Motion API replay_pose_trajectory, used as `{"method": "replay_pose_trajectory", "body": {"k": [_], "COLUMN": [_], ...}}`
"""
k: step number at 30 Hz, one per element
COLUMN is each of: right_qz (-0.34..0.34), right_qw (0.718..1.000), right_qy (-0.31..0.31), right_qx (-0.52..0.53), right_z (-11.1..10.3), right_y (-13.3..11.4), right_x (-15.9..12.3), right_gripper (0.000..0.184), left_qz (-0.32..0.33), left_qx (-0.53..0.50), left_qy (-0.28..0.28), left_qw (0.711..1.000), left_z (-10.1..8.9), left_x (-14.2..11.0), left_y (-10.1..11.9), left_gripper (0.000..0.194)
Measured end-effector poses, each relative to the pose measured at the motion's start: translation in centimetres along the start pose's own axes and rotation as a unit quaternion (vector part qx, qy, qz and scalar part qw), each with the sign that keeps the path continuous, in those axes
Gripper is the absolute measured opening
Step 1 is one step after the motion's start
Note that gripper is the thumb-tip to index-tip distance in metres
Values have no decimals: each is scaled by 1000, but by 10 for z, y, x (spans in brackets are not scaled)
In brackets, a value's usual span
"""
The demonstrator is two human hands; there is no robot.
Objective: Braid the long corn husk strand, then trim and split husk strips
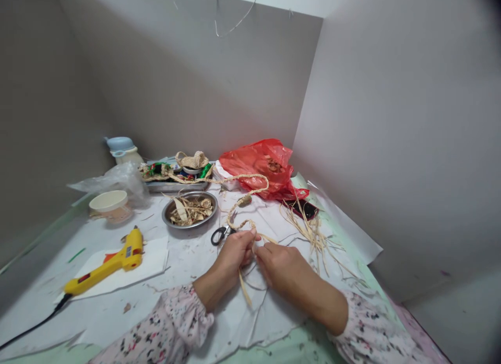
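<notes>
A braided straw cord (256, 176) winds across the table from the tray at the back down to my hands. My left hand (238, 248) pinches the near end of this braid between thumb and fingers. Close beside it, my right hand (279, 262) is closed on loose straw strands of the same end, its fingertips partly hidden. One flat straw strand (245, 290) hangs below my left hand. Black-handled scissors (219, 235) lie just beyond my left hand, their blades partly covered.
A yellow glue gun (111, 265) rests on white paper at left. Behind it stand a paper cup (113, 207), a metal dish (213, 211) of straw scraps and a loaded tray (176, 186). A red plastic bag (254, 163), loose straw (313, 233) and a phone (307, 209) lie toward the right.
</notes>
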State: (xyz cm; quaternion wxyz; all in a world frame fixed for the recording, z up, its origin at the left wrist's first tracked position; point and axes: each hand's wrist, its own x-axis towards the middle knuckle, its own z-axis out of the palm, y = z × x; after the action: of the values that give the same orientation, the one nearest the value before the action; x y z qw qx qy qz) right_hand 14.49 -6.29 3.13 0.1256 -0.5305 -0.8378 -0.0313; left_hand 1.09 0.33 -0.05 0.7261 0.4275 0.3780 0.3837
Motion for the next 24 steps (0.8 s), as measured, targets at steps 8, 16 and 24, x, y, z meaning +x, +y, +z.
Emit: {"method": "replay_pose_trajectory", "body": {"k": [8, 16, 24], "right_qz": [107, 138, 85], "right_qw": [986, 969, 974], "right_qy": [-115, -186, 135], "right_qx": [50, 87, 159], "right_z": [-35, -12, -32], "right_y": [87, 94, 76], "right_x": [-23, -20, 2], "right_gripper": [34, 27, 10], "left_qz": [10, 8, 3], "left_qx": [26, 82, 75], "left_qy": [36, 40, 19], "left_qw": [999, 996, 997], "left_z": [-5, -6, -5], "left_x": [4, 3, 2], "left_y": [5, 5, 6], "left_gripper": [36, 35, 30]}}
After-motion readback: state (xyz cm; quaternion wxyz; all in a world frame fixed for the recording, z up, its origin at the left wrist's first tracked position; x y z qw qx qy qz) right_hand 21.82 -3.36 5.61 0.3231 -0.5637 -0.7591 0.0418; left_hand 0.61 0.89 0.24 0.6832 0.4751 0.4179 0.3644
